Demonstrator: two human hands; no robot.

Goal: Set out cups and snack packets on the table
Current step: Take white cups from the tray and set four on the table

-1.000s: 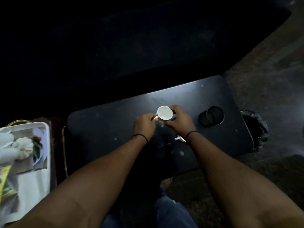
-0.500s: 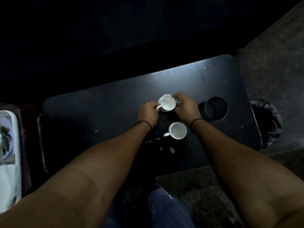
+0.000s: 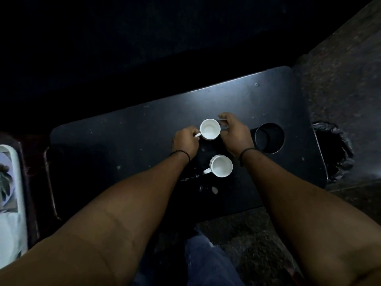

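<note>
Nearest, a white cup (image 3: 221, 166) stands upright on the dark table (image 3: 123, 141), between the two forearms, handle pointing left, free of both hands, so it looks already set out. Just beyond it a second white cup (image 3: 209, 129) sits between the hands, also upright. The left hand (image 3: 184, 142) pinches its handle, probably to steer where it lands and which way the handle faces. The right hand (image 3: 234, 132) cups round the far side with fingers loosely curled; whether they touch the wall I cannot tell, likely steadying it. Right of that hand is a round cup recess (image 3: 270, 138) in the table, unused. No snack packets on the table yet. White tray (image 3: 14, 182) at the far left edge, contents unclear.
</note>
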